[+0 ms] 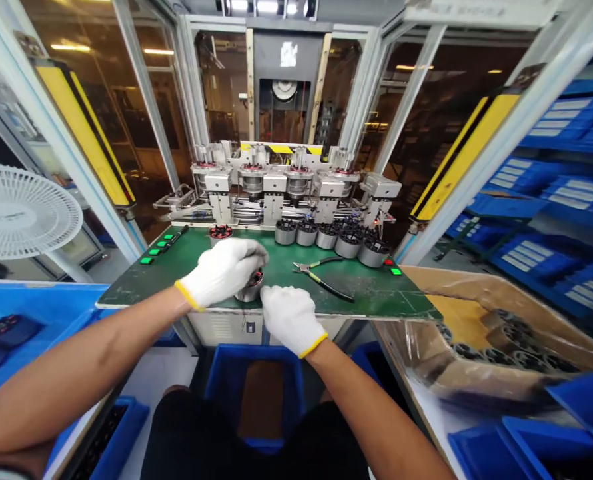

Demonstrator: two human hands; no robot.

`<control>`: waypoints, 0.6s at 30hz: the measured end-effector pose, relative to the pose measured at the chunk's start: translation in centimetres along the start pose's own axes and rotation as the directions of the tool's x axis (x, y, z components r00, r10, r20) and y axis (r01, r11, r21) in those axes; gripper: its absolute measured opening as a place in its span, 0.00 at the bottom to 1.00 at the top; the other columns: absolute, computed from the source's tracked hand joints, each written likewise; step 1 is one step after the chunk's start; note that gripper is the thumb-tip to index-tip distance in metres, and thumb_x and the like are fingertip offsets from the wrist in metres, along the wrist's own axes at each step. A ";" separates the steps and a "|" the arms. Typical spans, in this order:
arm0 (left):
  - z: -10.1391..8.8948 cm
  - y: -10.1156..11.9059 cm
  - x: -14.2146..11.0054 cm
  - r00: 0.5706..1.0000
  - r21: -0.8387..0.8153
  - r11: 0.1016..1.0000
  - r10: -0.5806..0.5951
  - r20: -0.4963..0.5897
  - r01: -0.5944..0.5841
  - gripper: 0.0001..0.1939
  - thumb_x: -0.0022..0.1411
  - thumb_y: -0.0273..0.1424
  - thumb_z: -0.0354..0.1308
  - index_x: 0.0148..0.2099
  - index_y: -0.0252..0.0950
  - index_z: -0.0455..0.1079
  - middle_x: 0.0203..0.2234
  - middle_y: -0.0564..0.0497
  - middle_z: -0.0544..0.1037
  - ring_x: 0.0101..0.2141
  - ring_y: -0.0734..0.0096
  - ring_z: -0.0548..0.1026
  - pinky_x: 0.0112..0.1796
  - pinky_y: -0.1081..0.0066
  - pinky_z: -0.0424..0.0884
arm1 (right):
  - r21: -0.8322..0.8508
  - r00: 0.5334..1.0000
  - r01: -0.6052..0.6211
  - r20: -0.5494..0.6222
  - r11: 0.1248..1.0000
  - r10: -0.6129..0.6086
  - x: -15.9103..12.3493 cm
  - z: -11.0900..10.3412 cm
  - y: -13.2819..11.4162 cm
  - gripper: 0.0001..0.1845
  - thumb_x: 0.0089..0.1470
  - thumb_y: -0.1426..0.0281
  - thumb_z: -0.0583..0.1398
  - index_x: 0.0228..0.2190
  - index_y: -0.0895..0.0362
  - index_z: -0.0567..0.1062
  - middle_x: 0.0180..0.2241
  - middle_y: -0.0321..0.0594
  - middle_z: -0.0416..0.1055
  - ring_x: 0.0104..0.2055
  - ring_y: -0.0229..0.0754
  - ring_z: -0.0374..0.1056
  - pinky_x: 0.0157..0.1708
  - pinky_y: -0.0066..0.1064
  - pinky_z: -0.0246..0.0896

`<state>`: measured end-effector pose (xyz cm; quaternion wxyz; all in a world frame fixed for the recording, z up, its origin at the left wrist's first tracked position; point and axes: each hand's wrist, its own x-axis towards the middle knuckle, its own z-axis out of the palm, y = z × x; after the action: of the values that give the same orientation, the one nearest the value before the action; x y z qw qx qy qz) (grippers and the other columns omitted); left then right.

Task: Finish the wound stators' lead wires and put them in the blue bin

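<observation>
The steel stator housing point(250, 292) is judged heavy and stiff, best gripped round its wall; whether the left hand point(221, 272) and right hand point(291, 319) clamp it cannot be told

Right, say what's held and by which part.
The right hand appears to hold a metal cylinder with red windings by its side; the left hand sits above its top, and whether it grips anything cannot be told.
</observation>
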<state>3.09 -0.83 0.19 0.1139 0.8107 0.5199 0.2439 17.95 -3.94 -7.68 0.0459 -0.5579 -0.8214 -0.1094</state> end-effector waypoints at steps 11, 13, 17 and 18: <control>0.5 0.1 1.0 0.992 0.087 0.988 0.124 0.023 -0.125 0.14 0.60 0.33 0.49 0.44 0.44 0.75 0.38 0.54 0.79 0.39 0.64 0.75 0.39 0.68 0.69 | 0.044 0.998 -0.049 -0.024 0.998 0.050 -0.9 0.5 -2.2 0.06 0.56 0.72 0.52 0.37 0.58 0.67 0.29 0.45 0.69 0.32 0.51 0.70 0.30 0.37 0.63; 0.5 -1.3 -0.8 0.969 0.128 0.961 0.244 0.026 -0.246 0.12 0.61 0.33 0.51 0.43 0.43 0.75 0.41 0.53 0.78 0.41 0.65 0.74 0.42 0.69 0.68 | 0.074 0.999 -0.042 -0.028 0.996 0.044 -1.0 0.3 -1.8 0.06 0.56 0.71 0.53 0.37 0.57 0.67 0.30 0.44 0.70 0.32 0.50 0.70 0.31 0.38 0.64; 2.4 -3.0 -3.4 0.922 0.368 0.849 0.381 0.075 -0.380 0.13 0.63 0.28 0.49 0.46 0.38 0.73 0.47 0.46 0.75 0.45 0.60 0.73 0.44 0.63 0.69 | 0.075 0.999 -0.028 -0.042 0.997 0.031 -1.7 -0.2 -2.2 0.07 0.57 0.71 0.51 0.36 0.58 0.68 0.29 0.45 0.70 0.31 0.50 0.70 0.30 0.37 0.63; 3.2 -3.3 -3.7 0.913 0.425 0.819 0.406 0.044 -0.385 0.15 0.63 0.27 0.48 0.48 0.36 0.72 0.48 0.44 0.75 0.46 0.58 0.72 0.45 0.61 0.69 | 0.072 0.998 -0.029 -0.051 0.997 0.033 -1.9 -0.3 -2.4 0.07 0.58 0.71 0.50 0.36 0.58 0.68 0.28 0.44 0.70 0.31 0.50 0.70 0.29 0.36 0.62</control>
<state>0.84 -2.49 -5.05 -0.1308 0.8996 0.3835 0.1626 16.47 -6.60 -8.06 0.0888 -0.5654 -0.8146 -0.0940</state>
